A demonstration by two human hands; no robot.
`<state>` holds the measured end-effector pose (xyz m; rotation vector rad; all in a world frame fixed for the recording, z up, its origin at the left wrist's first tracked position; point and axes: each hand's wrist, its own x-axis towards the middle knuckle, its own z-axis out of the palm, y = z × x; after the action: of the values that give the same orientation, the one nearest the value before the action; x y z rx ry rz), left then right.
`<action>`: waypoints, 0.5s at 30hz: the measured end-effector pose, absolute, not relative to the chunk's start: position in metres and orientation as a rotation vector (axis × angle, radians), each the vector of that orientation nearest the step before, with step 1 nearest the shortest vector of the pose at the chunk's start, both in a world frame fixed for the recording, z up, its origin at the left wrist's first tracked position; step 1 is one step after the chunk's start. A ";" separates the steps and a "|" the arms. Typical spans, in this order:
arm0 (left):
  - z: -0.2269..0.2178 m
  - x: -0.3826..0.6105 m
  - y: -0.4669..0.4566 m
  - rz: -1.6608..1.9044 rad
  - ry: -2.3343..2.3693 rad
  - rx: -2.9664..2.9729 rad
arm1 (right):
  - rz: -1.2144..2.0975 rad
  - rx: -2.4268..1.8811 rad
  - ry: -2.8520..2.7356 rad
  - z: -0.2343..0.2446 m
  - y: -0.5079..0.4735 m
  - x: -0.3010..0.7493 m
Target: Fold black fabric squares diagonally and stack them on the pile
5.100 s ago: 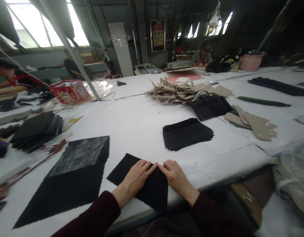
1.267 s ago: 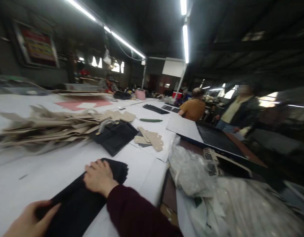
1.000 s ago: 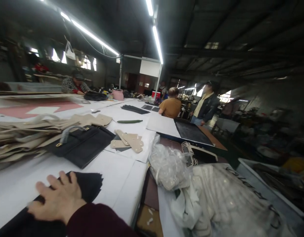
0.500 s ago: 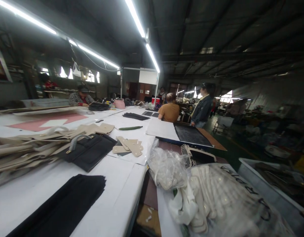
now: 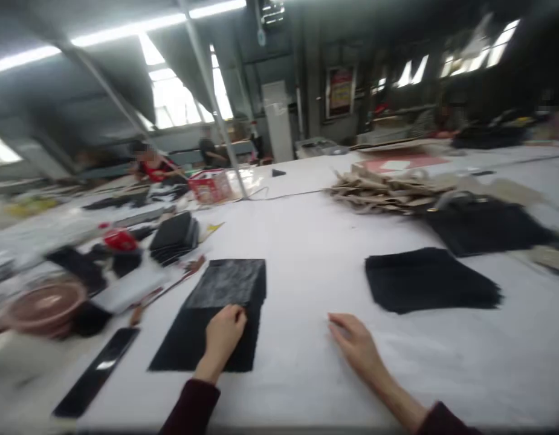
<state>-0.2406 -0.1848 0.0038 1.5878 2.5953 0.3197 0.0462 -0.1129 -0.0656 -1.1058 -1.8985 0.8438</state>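
My left hand (image 5: 223, 334) rests on top of a thick stack of black fabric sheets (image 5: 216, 308) lying on the white table (image 5: 306, 254), fingers curled at the stack's near right part. My right hand (image 5: 355, 344) lies flat on the bare table to the right, fingers apart, holding nothing. A second, lower pile of black fabric pieces (image 5: 428, 281) sits further right, beyond my right hand. The picture is blurred by motion.
A black bag (image 5: 483, 226) and a heap of beige cut pieces (image 5: 383, 190) lie at the back right. At left are a black strip (image 5: 95, 373), a brownish bowl (image 5: 46, 305), black stacks (image 5: 174, 237) and a red box (image 5: 211, 186). A person (image 5: 155, 168) sits far left.
The view has swung back from the hall on the right to the table. Both hands, out of view half a second ago, are on the table; the left is on the thick stack.
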 end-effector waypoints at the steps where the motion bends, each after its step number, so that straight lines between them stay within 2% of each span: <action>1: 0.003 -0.255 -0.199 0.312 2.630 1.546 | 0.846 -1.092 -1.886 -0.074 -0.108 0.043; 8: -0.002 -0.268 -0.199 0.412 2.627 1.629 | 0.771 -1.069 -1.938 -0.090 -0.100 0.055; 15: -0.017 -0.269 -0.220 0.333 2.628 1.585 | 0.757 -1.049 -1.979 -0.086 -0.105 0.038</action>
<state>-0.2690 -0.2198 -0.0173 1.5851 2.6277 0.3332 0.0380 -0.1046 -0.0859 -1.0492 -1.9791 0.7566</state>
